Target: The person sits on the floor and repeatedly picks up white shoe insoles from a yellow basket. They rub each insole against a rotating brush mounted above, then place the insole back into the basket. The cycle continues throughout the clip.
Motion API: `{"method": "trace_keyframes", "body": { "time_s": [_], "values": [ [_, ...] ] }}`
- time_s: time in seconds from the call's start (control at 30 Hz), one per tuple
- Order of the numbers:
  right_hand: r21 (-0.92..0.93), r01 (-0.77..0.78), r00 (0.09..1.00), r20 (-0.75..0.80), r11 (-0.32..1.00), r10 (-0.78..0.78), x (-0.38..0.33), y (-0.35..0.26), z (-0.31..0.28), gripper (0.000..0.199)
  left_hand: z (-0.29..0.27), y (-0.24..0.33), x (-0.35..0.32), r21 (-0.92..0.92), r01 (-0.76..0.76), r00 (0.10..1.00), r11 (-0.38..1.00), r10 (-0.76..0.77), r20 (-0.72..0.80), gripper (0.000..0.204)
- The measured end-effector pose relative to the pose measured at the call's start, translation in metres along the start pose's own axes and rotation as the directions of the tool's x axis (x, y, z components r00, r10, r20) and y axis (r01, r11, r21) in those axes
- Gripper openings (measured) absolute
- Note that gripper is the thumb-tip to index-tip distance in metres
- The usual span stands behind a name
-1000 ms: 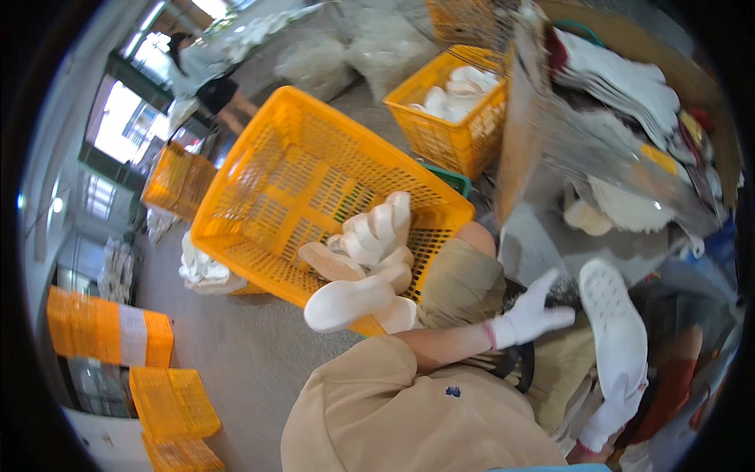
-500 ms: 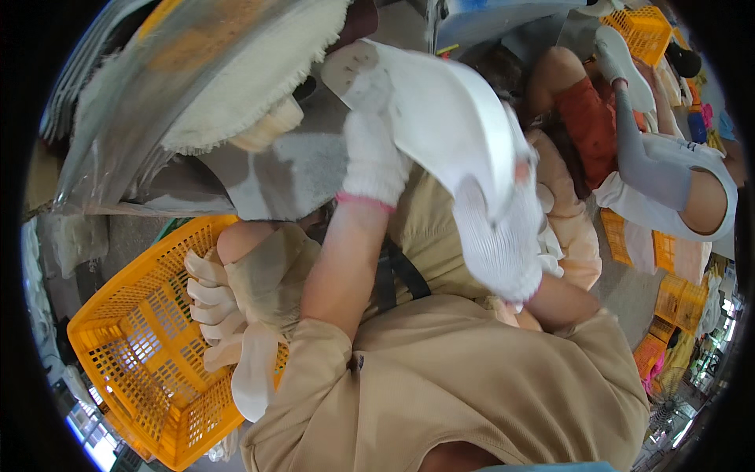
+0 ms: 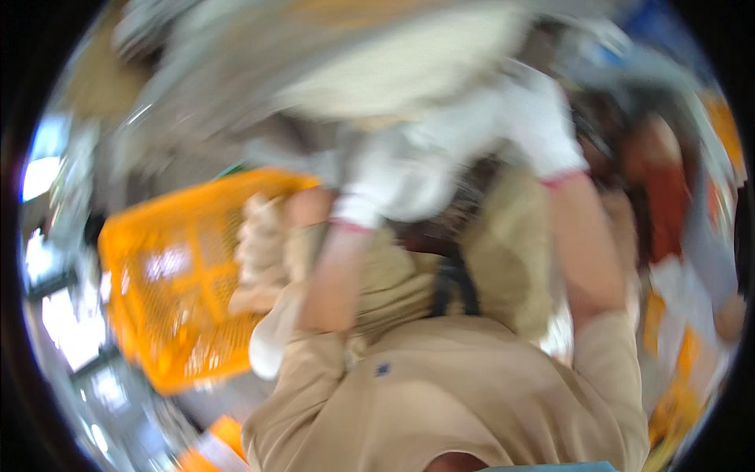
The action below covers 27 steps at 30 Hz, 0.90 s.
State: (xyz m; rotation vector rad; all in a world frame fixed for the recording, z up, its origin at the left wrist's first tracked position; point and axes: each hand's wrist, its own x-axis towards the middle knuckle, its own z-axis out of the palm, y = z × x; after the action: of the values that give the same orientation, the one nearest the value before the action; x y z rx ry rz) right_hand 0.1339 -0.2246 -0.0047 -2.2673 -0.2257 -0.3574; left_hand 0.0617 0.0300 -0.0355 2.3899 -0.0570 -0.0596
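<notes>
The picture is badly motion-blurred. Both my arms are raised in front of me, with white gloves on the hands. My left hand and my right hand meet on a white sole-shaped piece held up between them; the blur hides its outline. Just above them is a big pale pile of cream and grey material. A stack of pale sole-like pieces rests on my lap beside my left forearm, with one white piece hanging lower.
An orange plastic basket lies tilted at my left, next to the lap stack. Another person in a red top sits at the right. More orange crates show at the bottom left and far right.
The view has swung and blurred. My hands with the white piece have moved up toward the pale pile, and the orange basket now sits higher at the left.
</notes>
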Motion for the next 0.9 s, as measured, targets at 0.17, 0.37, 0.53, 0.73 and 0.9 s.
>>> {"method": "trace_keyframes", "body": {
  "time_s": [0.17, 0.37, 0.53, 0.73, 0.9],
  "values": [
    [0.498, -0.21, 0.967, 0.234, 0.841, 0.103, -0.021, -0.029, -0.013, 0.041, 0.068, 0.058, -0.013, -0.904, -0.02, 0.99, 0.427, -0.119, -0.078, 0.045],
    [0.444, -0.372, 0.912, 0.01, 0.815, 0.411, -0.098, -0.059, -0.065, 0.074, 0.139, 0.14, 0.044, -0.988, -0.091, 0.901, -0.121, -0.433, -0.03, 0.043],
    [0.414, -0.319, 0.946, 0.084, 0.852, 0.313, -0.049, -0.041, -0.047, 0.073, 0.1, 0.111, 0.067, -0.94, 0.302, 0.859, 0.156, -0.472, 0.198, 0.034],
    [0.367, -0.401, 0.915, 0.111, 0.839, 0.388, 0.02, 0.048, -0.005, 0.051, 0.003, -0.012, 0.028, -0.051, 0.133, 0.973, 0.99, -0.12, 0.199, 0.063],
    [0.544, -0.467, 0.884, 0.29, 0.697, 0.366, 0.024, 0.07, 0.022, 0.044, 0.011, 0.039, -0.02, -0.626, 0.124, 0.963, 0.77, 0.058, 0.262, 0.051]
  ]
}}
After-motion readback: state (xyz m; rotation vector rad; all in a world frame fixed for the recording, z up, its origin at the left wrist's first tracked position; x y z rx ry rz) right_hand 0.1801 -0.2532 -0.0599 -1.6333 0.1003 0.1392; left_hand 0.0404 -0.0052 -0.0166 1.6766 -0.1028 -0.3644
